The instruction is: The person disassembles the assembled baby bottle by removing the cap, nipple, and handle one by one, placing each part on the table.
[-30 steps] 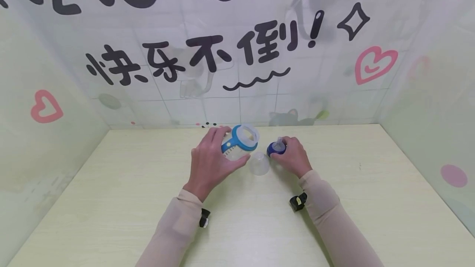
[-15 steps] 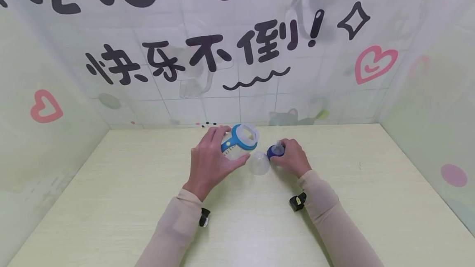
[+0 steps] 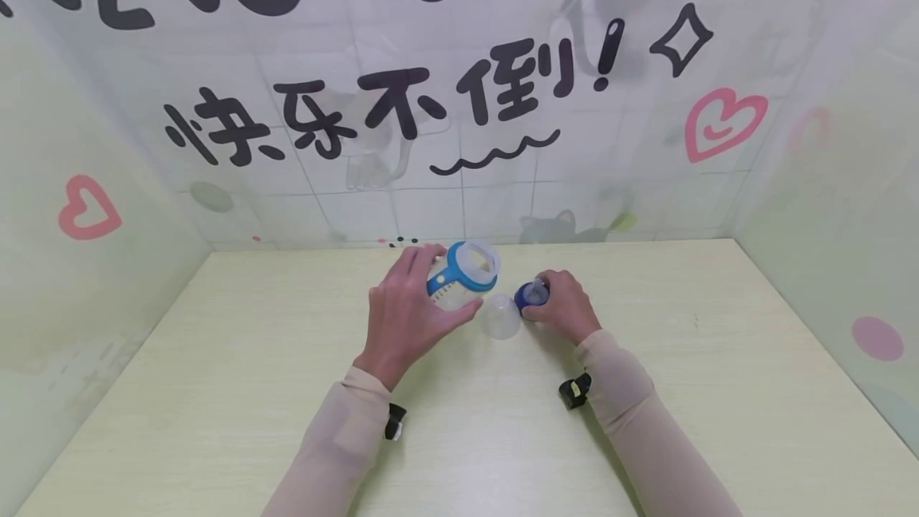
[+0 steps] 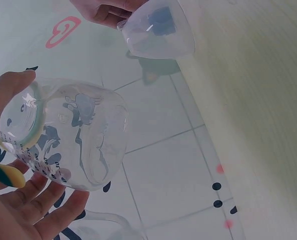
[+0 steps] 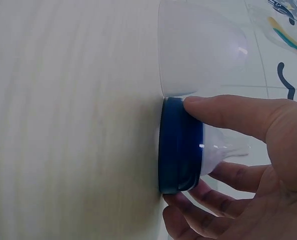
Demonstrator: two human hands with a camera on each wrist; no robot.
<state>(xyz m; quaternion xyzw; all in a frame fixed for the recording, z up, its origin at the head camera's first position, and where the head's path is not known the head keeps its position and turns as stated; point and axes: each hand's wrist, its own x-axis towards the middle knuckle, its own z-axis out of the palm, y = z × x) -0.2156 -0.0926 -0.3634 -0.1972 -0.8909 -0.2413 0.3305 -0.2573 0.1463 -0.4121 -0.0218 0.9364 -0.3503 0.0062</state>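
Note:
In the head view my left hand (image 3: 409, 313) grips a clear baby bottle (image 3: 448, 294) with measuring marks and a blue band, tilted above the table. Its wide translucent rim faces up and right. The left wrist view shows the thumb and fingers round the bottle (image 4: 83, 135). To the right, my right hand (image 3: 570, 308) pinches a dark blue bottle collar (image 5: 178, 150) with a clear teat (image 5: 221, 150) pointing up. The collar sits on the tabletop, thumb on one side and fingers on the other. Between the hands a clear domed cap (image 3: 500, 319) stands open side down, beside the collar.
The pale wooden table (image 3: 459, 437) ends at a back wall (image 3: 402, 214) with printed letters, close behind the bottle. Side walls stand left and right. A black wrist device (image 3: 574, 392) hangs under the right forearm, another (image 3: 395, 421) under the left.
My right hand has lowered the blue collar slightly and shifted it a little left, towards the cap. The left hand and bottle have stayed almost still.

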